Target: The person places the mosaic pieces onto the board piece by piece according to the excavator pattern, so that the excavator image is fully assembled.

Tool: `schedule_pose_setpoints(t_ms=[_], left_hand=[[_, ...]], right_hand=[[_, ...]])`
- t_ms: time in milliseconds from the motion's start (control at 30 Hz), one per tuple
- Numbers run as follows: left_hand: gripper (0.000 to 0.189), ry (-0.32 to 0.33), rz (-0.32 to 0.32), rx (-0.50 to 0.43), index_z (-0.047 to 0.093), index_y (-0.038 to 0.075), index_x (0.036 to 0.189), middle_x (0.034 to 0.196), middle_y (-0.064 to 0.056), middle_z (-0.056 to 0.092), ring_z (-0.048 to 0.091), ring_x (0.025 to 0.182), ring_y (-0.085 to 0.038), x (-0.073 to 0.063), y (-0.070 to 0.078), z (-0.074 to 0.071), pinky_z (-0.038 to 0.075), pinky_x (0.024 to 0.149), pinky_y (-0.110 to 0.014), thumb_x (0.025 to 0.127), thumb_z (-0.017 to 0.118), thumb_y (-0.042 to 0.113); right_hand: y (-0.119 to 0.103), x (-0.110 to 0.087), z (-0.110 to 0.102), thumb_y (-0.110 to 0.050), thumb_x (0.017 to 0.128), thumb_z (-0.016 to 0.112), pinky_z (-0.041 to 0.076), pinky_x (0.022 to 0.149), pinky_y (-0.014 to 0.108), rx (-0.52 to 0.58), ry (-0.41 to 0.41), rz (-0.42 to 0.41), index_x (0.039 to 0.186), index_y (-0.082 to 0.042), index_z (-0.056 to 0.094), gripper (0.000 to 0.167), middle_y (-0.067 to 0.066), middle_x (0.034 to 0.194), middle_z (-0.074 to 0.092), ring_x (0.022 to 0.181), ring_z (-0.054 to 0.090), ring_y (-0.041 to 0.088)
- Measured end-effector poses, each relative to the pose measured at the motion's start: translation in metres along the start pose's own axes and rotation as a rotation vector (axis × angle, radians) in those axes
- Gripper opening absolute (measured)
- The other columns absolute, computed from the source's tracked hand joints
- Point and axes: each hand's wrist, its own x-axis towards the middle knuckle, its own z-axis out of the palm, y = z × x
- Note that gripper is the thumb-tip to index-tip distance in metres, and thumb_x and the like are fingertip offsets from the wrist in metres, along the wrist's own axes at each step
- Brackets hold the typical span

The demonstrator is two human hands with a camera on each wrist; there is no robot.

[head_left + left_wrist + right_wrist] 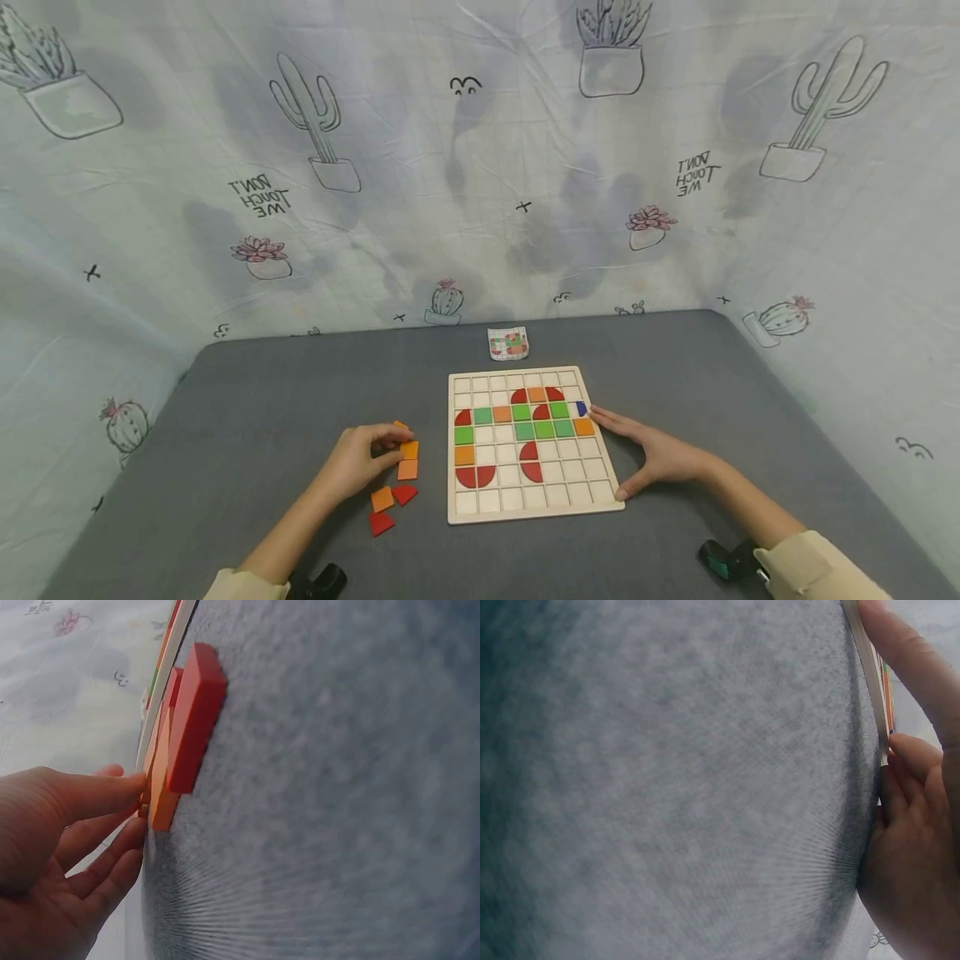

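Observation:
My left hand point(358, 457) is beside a short column of orange square tiles left of the board, its thumb and fingertips pinching the edge of one orange tile point(408, 451). Another orange tile point(407, 470) lies just below it. In the left wrist view the thumb point(112, 795) and fingers come together at the orange pieces, partly hiding them. My right hand point(667, 454) rests along the right edge of the wooden grid board point(536, 517), thumb at the lower corner and fingers stretched to the upper side. Red, green, orange and blue pieces sit in the board's cells.
Nearer me on the grey table lie a tilted orange tile point(382, 499) and two red quarter-round pieces, one point(381, 523) closest to me. A small pattern card point(507, 343) lies behind the board. Patterned cloth point(405, 167) hangs around the table's back and sides.

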Motion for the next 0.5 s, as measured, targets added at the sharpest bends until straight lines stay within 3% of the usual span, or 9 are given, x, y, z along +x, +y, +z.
schedule_pose_setpoints(t_ms=[200, 400, 500], left_hand=[[0.025, -0.019, -0.004, 0.009, 0.071, 0.016, 0.1, 0.094, 0.005, 0.068, 0.059, 0.078, -0.009, 0.004, -0.0007, -0.0001, 0.05, 0.068, -0.024, 0.077, 0.074, 0.008], [0.027, -0.097, 0.028, -0.004, 0.069, 0.018, 0.105, 0.1, 0.006, 0.067, 0.06, 0.088, -0.013, 0.0068, -0.0014, -0.0009, 0.05, 0.076, -0.029, 0.079, 0.073, 0.017], [0.027, -0.106, 0.045, -0.026, 0.069, 0.017, 0.106, 0.1, 0.006, 0.067, 0.059, 0.088, -0.012, 0.0096, -0.0033, -0.0011, 0.049, 0.075, -0.028, 0.079, 0.073, 0.016]], right_hand=[[-0.0009, -0.0002, -0.0001, -0.038, 0.063, 0.083, 0.028, 0.103, 0.044, 0.01, 0.002, 0.001, 0.149, -0.016, 0.019, 0.11, 0.01, 0.154, 0.014, 0.136, 0.015, 0.039], [-0.0006, 0.0001, 0.0003, -0.038, 0.064, 0.083, 0.027, 0.103, 0.045, 0.012, 0.0, 0.0, 0.149, -0.016, 0.018, 0.109, 0.009, 0.154, 0.014, 0.136, 0.015, 0.038], [0.0, -0.0001, 0.0005, -0.038, 0.064, 0.083, 0.028, 0.103, 0.043, 0.008, 0.003, -0.001, 0.149, -0.016, 0.019, 0.109, 0.009, 0.154, 0.014, 0.136, 0.016, 0.038]])
